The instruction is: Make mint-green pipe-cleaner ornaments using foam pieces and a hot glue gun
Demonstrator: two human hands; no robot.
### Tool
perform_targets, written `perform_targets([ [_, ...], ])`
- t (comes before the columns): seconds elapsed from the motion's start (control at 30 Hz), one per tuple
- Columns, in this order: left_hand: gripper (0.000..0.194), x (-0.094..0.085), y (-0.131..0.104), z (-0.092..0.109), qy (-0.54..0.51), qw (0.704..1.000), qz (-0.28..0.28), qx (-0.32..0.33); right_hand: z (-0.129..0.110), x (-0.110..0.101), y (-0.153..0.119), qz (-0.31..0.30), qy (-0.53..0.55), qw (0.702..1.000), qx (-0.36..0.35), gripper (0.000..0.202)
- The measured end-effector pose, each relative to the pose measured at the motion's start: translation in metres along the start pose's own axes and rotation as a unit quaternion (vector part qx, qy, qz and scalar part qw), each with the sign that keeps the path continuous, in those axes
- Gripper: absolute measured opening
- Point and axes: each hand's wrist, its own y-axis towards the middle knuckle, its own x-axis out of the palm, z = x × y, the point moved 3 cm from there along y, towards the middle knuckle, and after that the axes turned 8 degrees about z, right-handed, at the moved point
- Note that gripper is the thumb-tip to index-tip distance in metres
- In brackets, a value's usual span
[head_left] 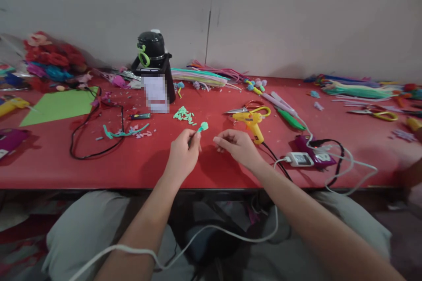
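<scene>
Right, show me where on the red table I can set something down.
Bare red table: the front strip between the black cable loop and left hand; the patch between the green tool and the scissors at far right. Crowded: the back, with black bottle and pipe cleaners; around the purple box and the yellow glue gun beside the right hand.

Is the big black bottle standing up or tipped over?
Standing up: the black bottle has its lid at the top, and its body rises straight from the red table.
</scene>
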Motion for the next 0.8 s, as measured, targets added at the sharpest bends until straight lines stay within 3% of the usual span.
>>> perform_targets([
  [0.13, 0.027, 0.019, -0.010, 0.000, -0.058, 0.997, -0.036, -0.022, -0.004, -0.001, -0.025, 0.022, 0.043, 0.999, 0.015, 0.039],
  [0.27, 0.030, 0.029, -0.018, -0.001, -0.089, 0.993, -0.068, -0.028, -0.002, 0.001, -0.032, 0.046, 0.051, 0.998, 0.010, 0.034],
  [0.67, 0.030, 0.033, -0.022, -0.001, -0.033, 0.996, -0.084, -0.012, -0.002, 0.014, -0.033, 0.034, 0.056, 0.998, -0.017, 0.027],
  [0.8, 0.031, 0.030, -0.021, -0.001, -0.047, 0.995, -0.079, -0.026, -0.003, 0.009, -0.032, 0.068, 0.024, 0.997, -0.030, 0.028],
])
